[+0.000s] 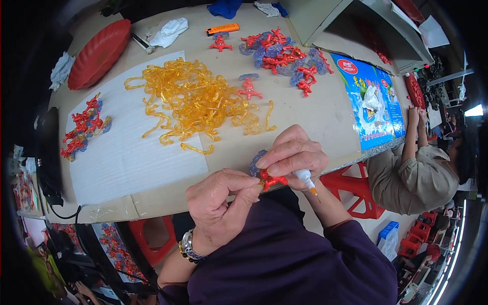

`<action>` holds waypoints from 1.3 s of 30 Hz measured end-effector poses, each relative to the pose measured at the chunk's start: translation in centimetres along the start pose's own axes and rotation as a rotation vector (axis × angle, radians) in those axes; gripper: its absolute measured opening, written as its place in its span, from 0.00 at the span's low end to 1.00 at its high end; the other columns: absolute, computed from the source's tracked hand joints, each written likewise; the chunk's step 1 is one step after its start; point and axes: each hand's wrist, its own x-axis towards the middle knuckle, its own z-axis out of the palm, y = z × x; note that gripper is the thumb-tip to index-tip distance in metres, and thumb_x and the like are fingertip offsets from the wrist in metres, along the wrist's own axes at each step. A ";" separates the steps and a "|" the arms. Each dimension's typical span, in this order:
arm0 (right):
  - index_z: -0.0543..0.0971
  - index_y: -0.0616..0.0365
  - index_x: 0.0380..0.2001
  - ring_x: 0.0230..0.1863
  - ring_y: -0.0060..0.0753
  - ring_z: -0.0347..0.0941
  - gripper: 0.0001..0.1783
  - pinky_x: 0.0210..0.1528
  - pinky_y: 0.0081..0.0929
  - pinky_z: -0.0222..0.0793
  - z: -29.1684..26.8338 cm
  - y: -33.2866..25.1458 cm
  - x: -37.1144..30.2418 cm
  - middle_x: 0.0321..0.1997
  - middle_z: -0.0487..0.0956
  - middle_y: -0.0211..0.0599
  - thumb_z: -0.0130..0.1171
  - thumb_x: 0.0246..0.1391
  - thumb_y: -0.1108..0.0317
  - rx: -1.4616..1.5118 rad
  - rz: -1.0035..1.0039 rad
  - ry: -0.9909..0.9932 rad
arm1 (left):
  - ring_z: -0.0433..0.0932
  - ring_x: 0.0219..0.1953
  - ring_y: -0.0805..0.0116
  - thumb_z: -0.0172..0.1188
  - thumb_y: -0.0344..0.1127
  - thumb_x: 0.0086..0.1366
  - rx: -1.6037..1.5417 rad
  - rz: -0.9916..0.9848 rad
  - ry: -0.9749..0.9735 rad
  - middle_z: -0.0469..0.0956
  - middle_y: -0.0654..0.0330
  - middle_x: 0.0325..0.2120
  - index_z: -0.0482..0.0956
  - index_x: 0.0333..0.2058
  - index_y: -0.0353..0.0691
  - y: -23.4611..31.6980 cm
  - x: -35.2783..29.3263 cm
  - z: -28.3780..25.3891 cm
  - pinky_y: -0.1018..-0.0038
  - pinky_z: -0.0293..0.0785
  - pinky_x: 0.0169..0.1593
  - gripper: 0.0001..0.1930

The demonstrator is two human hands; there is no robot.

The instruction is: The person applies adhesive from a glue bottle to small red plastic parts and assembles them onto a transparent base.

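Observation:
My right hand point(297, 151) grips a small red plastic figure point(275, 181) with a clear purple part point(257, 163) at its upper left. The same hand also holds a white squeeze bottle point(304, 178) with an orange, needle-like tip pointing down. On the figure's left side, my left hand point(219, 201) pinches a small yellowish piece point(263, 183), mostly covered by the fingertips. Both hands meet just over the table's near edge. Beyond them, a heap of clear yellow curved plastic pieces point(190, 94) lies partly on a white sheet point(119, 175).
Red-and-purple figures point(284, 56) lie grouped at the back; others point(85, 127) sit on the sheet's left side. A red oval tray point(99, 55) is far left. An open grey box point(330, 23) and blue poster point(373, 101) are right, near a seated person point(414, 175).

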 end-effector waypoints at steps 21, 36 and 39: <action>0.83 0.55 0.28 0.33 0.31 0.73 0.10 0.39 0.25 0.68 0.1 -0.1 -0.6 0.34 0.85 0.35 0.71 0.38 0.77 0.202 0.204 0.044 | 0.80 0.23 0.73 0.64 0.20 0.55 0.002 -0.052 -0.118 0.80 0.56 0.23 0.79 0.28 0.31 0.7 1.3 -0.3 0.80 0.75 0.26 0.03; 0.80 0.49 0.29 0.35 0.30 0.66 0.13 0.39 0.26 0.62 2.0 0.9 -0.8 0.28 0.82 0.35 0.75 0.41 0.65 0.735 0.397 0.130 | 0.66 0.18 0.87 0.72 0.24 0.52 -0.142 -0.199 -0.088 0.72 0.71 0.17 0.77 0.33 0.33 0.9 1.2 0.1 0.87 0.62 0.22 0.12; 0.79 0.48 0.29 0.36 0.29 0.65 0.14 0.37 0.27 0.62 2.6 -0.1 -0.7 0.27 0.80 0.32 0.76 0.41 0.64 1.004 0.577 0.170 | 0.59 0.18 0.87 0.74 0.25 0.50 -0.165 -0.177 -0.039 0.67 0.73 0.17 0.77 0.35 0.34 0.9 1.0 0.1 0.87 0.56 0.22 0.15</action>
